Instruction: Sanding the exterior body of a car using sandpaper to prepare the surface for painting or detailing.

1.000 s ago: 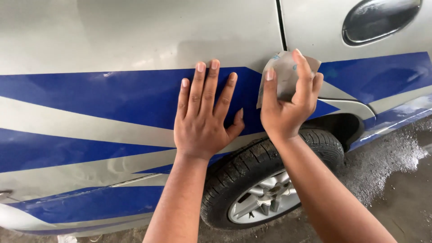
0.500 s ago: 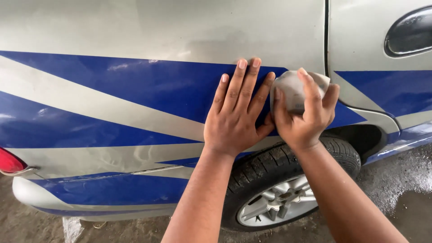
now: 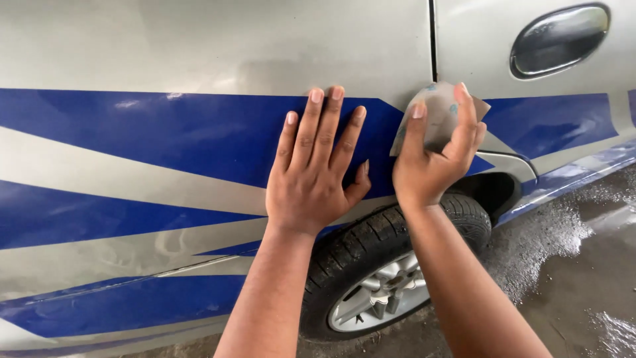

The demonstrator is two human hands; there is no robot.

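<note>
Left hand (image 3: 317, 178): open, flat on blue stripe (image 3: 165, 136) of silver car panel (image 3: 218, 46). Right hand (image 3: 430, 162): gripping grey sanding sheet (image 3: 438, 113) against panel above tyre (image 3: 371, 245). Stripe largely intact; wet floor (image 3: 576, 265).

Counts: two hands on the car's silver rear quarter panel (image 3: 218, 46), left hand (image 3: 317, 179) and right hand (image 3: 430, 166). One grey sanding sheet (image 3: 438, 113) against that panel. One wheel (image 3: 391, 278) below it. One door handle (image 3: 560, 40) right of it. Blue stripes: at least three.
</note>
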